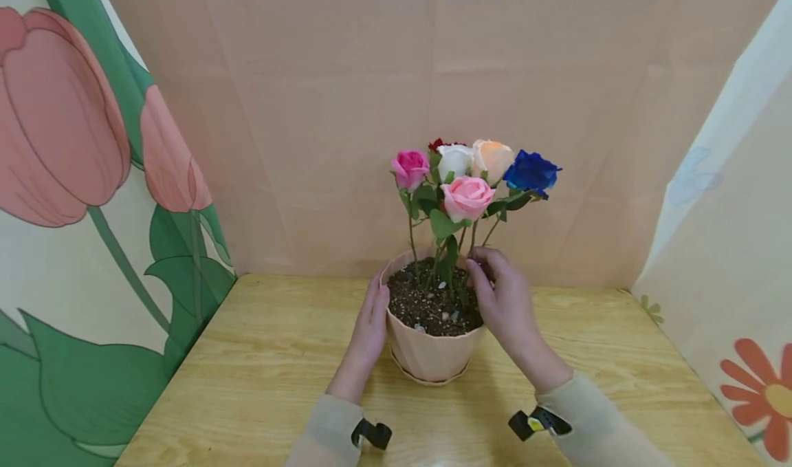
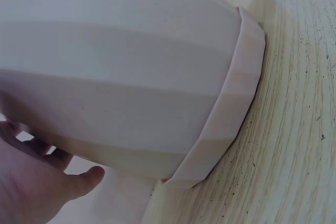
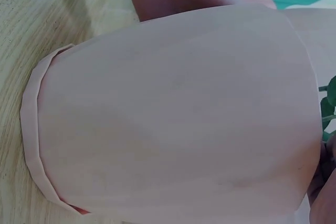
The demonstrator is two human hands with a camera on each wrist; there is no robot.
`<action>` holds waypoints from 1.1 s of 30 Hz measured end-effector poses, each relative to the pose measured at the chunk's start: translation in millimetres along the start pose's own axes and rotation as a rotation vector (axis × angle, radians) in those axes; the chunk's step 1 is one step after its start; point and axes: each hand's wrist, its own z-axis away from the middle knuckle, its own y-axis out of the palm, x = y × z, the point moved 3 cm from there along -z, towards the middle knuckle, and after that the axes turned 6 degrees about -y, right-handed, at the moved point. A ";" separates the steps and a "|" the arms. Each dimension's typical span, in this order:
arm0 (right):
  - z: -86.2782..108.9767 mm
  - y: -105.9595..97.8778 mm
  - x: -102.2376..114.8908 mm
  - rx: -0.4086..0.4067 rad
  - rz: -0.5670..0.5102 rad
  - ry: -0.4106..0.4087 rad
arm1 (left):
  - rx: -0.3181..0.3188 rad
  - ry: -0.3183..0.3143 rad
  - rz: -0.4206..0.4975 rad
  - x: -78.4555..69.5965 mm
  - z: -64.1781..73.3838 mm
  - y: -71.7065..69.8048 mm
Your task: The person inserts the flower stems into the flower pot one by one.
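Note:
A pale pink faceted flowerpot (image 1: 433, 353) stands on a matching saucer (image 1: 430, 379), filled with dark soil (image 1: 427, 312). Artificial-looking roses rise from it: a magenta one (image 1: 410, 170), a light pink one (image 1: 467, 199), a white one (image 1: 456, 160), a peach one (image 1: 492, 159), a blue one (image 1: 532, 172), and a dark red one (image 1: 438, 144) mostly hidden behind. My left hand (image 1: 369, 322) rests along the pot's left side with extended fingers. Over the right rim, my right hand (image 1: 509, 302) pinches a rose stem low down; which bloom it bears is unclear.
The pot stands on a wood-grain table (image 1: 278, 357), with dark specks scattered on the surface in the left wrist view. A plain tan backdrop (image 1: 334, 109) rises behind. Panels with painted flowers flank the table, tulips (image 1: 62, 116) left and a red flower (image 1: 764, 391) right.

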 end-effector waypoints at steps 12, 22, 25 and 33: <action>7.0 1.5 -0.6 0.005 0.040 -0.026 | -0.011 -0.002 0.012 2.0 0.8 -0.9; 8.3 5.5 -1.2 -0.027 0.025 -0.012 | -0.001 0.024 0.030 0.1 0.6 0.1; 10.1 5.4 -2.5 -0.037 -0.011 0.054 | 0.009 0.029 0.030 -0.1 -0.1 0.4; 12.9 5.2 -3.2 -0.071 -0.038 0.104 | -0.002 0.017 0.021 1.9 -0.7 -0.3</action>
